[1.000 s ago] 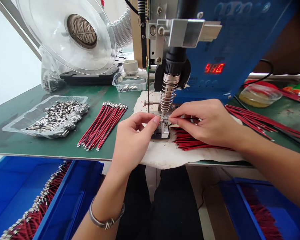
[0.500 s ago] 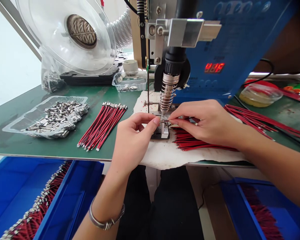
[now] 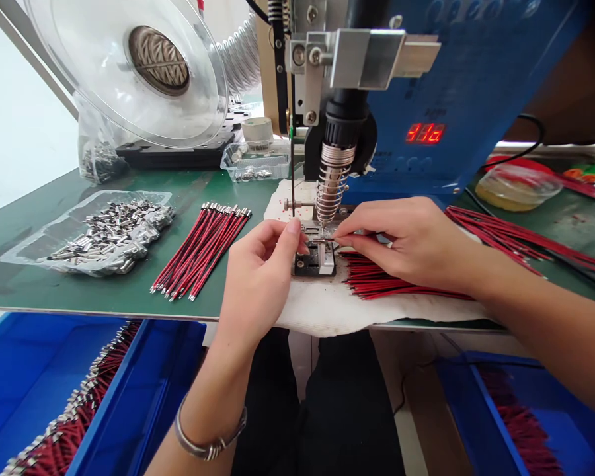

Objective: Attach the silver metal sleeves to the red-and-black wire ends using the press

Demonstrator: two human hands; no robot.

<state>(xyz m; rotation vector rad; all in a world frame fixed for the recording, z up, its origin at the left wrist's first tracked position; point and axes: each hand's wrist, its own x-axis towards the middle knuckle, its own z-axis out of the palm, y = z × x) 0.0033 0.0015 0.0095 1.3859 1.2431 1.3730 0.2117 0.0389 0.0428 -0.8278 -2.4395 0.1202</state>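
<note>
Under the iron of a blue soldering machine [image 3: 406, 99], a small metal fixture [image 3: 326, 259] stands on a white cloth. My right hand [image 3: 406, 238] pinches a thin wire [image 3: 361, 237] at the fixture's right side; the wire's far end is too small to make out. At the left edge of the fixture is my left hand [image 3: 260, 271], thumb against curled fingers; what they hold, if anything, is hidden. The spring-wrapped iron tip [image 3: 334, 178] points down between both hands. Beneath my right hand lies a bundle of red and black wires [image 3: 377, 276].
To the left are a clear tray of metal connectors [image 3: 114, 231] and a bundle of wires with metal ends [image 3: 201, 251]. Blue bins [image 3: 24, 370] of wires stand below the table edge. More red wires [image 3: 515, 238] and a round clear tub [image 3: 518, 188] lie right.
My left hand has shifted slightly left, its thumb drawn up and back from the fixture. My right hand stays in nearly the same place. The machine's red display reads differently.
</note>
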